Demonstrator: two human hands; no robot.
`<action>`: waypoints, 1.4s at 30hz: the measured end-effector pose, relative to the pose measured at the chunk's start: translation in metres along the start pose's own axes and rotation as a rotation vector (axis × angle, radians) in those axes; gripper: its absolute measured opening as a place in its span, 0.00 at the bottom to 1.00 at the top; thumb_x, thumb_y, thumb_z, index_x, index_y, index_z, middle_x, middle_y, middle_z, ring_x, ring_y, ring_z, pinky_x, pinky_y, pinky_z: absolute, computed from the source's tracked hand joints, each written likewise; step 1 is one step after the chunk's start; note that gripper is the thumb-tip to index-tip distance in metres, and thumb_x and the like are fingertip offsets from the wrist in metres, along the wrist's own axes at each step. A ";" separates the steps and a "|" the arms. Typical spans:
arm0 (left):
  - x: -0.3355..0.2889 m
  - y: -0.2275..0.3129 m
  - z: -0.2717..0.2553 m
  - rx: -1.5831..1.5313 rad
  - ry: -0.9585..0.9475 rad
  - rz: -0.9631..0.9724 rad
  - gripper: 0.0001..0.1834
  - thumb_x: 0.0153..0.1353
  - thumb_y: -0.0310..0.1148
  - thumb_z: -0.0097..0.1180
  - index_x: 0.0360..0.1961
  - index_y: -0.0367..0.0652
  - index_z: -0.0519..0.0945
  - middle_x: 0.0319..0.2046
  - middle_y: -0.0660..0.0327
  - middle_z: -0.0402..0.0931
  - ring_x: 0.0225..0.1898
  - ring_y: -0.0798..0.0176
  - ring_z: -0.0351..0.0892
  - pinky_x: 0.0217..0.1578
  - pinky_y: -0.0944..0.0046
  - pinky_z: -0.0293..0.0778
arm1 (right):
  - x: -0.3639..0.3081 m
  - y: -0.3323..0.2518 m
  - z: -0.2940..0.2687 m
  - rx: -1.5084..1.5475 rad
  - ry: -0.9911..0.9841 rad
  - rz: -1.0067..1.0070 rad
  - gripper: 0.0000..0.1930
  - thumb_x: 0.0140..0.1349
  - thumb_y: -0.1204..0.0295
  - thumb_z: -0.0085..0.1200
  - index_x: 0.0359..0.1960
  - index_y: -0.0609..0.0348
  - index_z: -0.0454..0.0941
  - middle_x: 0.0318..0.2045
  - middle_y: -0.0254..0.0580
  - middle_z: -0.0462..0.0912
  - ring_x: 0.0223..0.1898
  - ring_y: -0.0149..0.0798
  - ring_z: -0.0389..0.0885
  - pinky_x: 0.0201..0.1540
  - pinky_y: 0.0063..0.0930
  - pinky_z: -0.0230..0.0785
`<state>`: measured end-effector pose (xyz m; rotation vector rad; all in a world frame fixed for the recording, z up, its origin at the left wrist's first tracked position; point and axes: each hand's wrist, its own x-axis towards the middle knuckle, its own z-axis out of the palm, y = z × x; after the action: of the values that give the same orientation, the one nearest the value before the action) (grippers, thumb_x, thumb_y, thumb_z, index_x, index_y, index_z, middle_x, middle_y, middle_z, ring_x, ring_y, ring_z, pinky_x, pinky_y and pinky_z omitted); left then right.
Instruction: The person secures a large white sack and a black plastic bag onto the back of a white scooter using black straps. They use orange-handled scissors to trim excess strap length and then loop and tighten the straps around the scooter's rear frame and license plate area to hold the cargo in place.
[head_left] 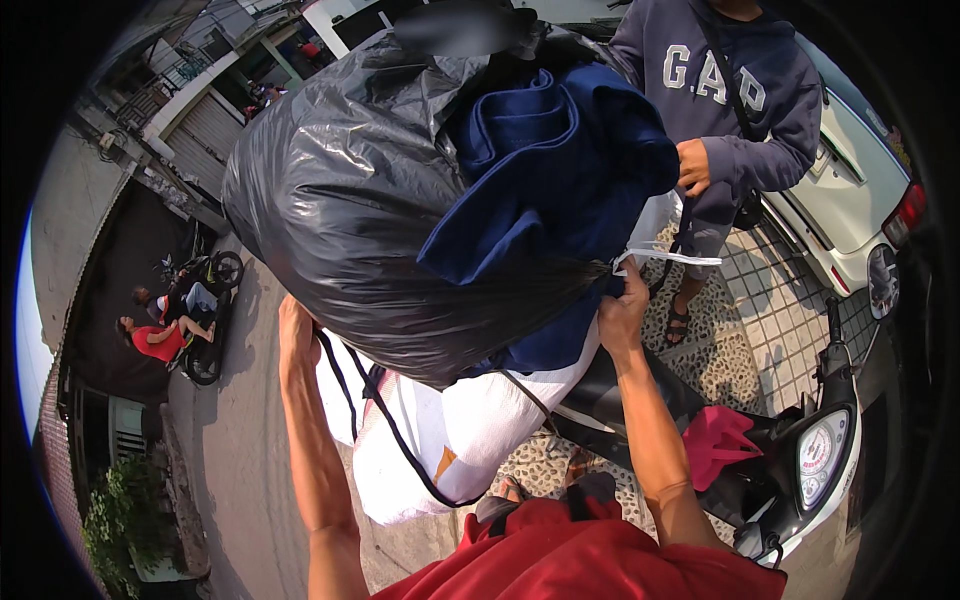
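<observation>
A large, bulging black plastic bag [340, 210] fills the upper middle of the head view. Dark navy cloth [545, 150] lies over its right side. Beneath it sits a stuffed white sack [430, 420] with black cords around it. My left hand [297, 325] is against the lower left edge of the black bag, its fingers mostly hidden behind the plastic. At the bag's gathered right corner, my right hand [625, 305] is closed on the plastic, beside a white tie string [675, 257]. Both forearms reach up from below.
A person in a dark hoodie [715, 110] stands at the far right, one hand [693, 167] beside the navy cloth. A parked scooter [800, 460] is at my right, a white car [850, 200] behind it. Two people ride a motorcycle [205, 355] on the road at left.
</observation>
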<state>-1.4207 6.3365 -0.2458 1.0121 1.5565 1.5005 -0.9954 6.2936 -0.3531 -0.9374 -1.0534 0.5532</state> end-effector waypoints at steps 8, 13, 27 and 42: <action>-0.011 -0.011 -0.003 0.063 -0.123 0.100 0.23 0.74 0.48 0.41 0.27 0.44 0.74 0.18 0.71 0.64 0.18 0.77 0.56 0.19 0.72 0.52 | 0.016 0.009 -0.002 0.084 -0.032 0.041 0.18 0.37 0.88 0.45 0.35 0.69 0.74 0.33 0.33 0.72 0.37 0.29 0.72 0.42 0.15 0.61; -0.017 0.010 -0.002 0.072 -0.140 -0.030 0.28 0.70 0.59 0.46 0.30 0.43 0.79 0.22 0.70 0.66 0.14 0.77 0.54 0.16 0.73 0.51 | 0.010 0.018 -0.005 0.124 -0.022 0.080 0.21 0.37 0.87 0.47 0.40 0.68 0.74 0.35 0.35 0.74 0.37 0.31 0.72 0.44 0.17 0.64; -0.167 0.101 -0.078 0.189 -0.846 0.060 0.14 0.53 0.22 0.69 0.42 0.32 0.83 0.29 0.61 0.83 0.27 0.76 0.77 0.26 0.76 0.69 | -0.188 -0.183 0.143 0.634 -1.118 0.719 0.21 0.67 0.73 0.55 0.59 0.70 0.67 0.29 0.38 0.81 0.23 0.23 0.75 0.23 0.15 0.65; -0.148 -0.103 -0.402 -0.349 -0.320 -0.115 0.11 0.43 0.16 0.66 0.29 0.37 0.80 0.20 0.62 0.78 0.12 0.76 0.64 0.14 0.74 0.58 | -0.004 -0.305 0.023 0.902 -0.594 0.081 0.09 0.71 0.80 0.42 0.50 0.66 0.68 0.33 0.42 0.73 0.20 0.22 0.65 0.24 0.14 0.56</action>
<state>-1.7282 6.0329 -0.3324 0.8910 1.0661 1.3897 -1.0311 6.1426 -0.0893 -0.0005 -1.1101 1.2858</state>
